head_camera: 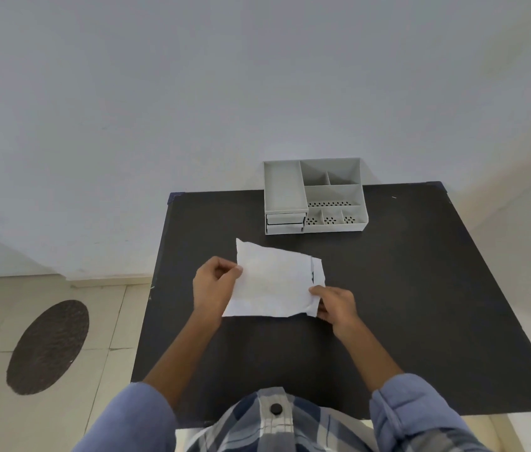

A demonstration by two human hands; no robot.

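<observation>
- Black bench (420, 288) is carrying a grey organiser (314, 197) at its far edge
- Paper (274, 282) is hanging mid-bench, long axis running between the hands
- Left hand (213, 282) and right hand (336, 305) are pinching opposite ends

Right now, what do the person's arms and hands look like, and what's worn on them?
The left hand and right hand are bare, no gloves, no watch or ring showing. The left sleeve and right sleeve are plain light blue, bunched up near the elbows, leaving the forearms uncovered.
</observation>
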